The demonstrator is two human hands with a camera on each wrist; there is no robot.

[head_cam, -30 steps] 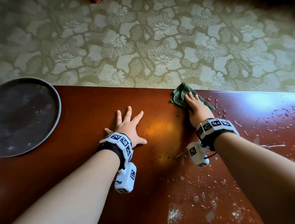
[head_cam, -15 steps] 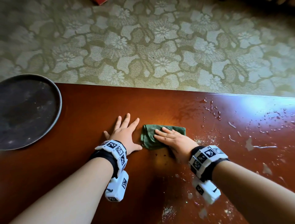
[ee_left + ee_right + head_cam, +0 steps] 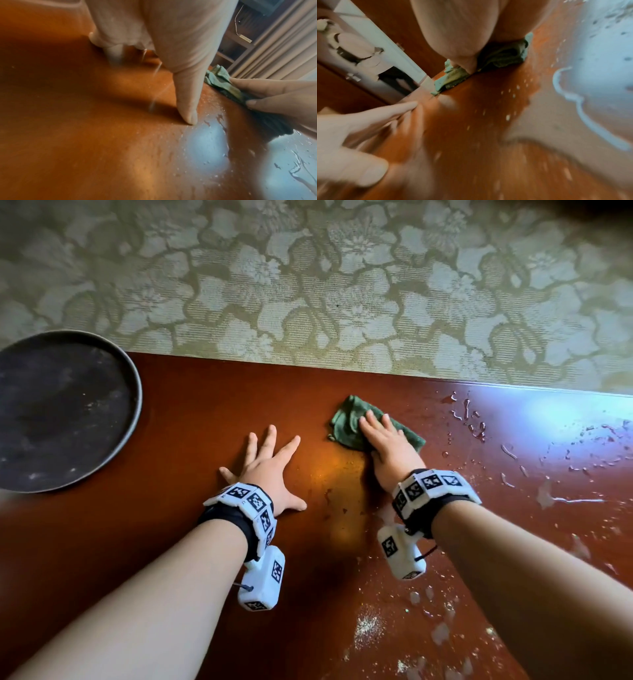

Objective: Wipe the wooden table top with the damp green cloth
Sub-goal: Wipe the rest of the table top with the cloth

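Observation:
The green cloth point(image 3: 346, 419) lies bunched on the reddish wooden table top point(image 3: 191, 412), a little short of its far edge. My right hand point(image 3: 383, 440) presses flat on the cloth with straight fingers. In the right wrist view the cloth point(image 3: 505, 55) shows under my palm, and in the left wrist view the cloth point(image 3: 221, 81) sits beneath those fingers. My left hand point(image 3: 267, 463) lies flat on bare wood with fingers spread, left of the cloth and apart from it. In the left wrist view my left thumb point(image 3: 187, 102) touches the wet wood.
A round dark metal tray point(image 3: 135, 402) sits at the table's left end. Water drops and streaks point(image 3: 476, 426) cover the wood right of the cloth, with pale crumbs point(image 3: 368, 625) near my right forearm. Floral carpet point(image 3: 342, 285) lies beyond the far edge.
My right hand slid the cloth from the far edge toward me beside my left hand, then away again to the right. The left hand stayed flat in place.

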